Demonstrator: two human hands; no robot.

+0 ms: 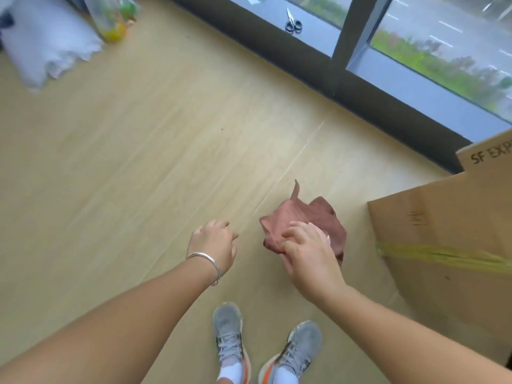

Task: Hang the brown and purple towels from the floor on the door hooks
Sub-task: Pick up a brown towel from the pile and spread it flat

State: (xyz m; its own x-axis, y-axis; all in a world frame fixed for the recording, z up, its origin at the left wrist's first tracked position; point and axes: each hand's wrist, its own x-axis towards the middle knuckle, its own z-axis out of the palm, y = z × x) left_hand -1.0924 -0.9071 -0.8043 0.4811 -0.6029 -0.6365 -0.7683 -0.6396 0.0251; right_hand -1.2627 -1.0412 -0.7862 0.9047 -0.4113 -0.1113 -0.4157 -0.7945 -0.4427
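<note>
The brown towel [310, 223] is soft, crumpled cloth w/ one pointed corner up; the right hand [307, 253] pinches its near edge and covers part of it, just beside a stiff cardboard box [443, 245], cut off at the frame edge. The left hand [214, 242] hangs loosely curled, holding nothing, over smooth pale wood floor [124, 162], wide free room to the left.

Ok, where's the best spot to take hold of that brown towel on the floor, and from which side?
Take the brown towel at its near bunched edge, from above, where the right hand already pinches it. The cloth lies crumpled, with raised folds easy to pinch, and the cardboard box crowds its right side.
</note>
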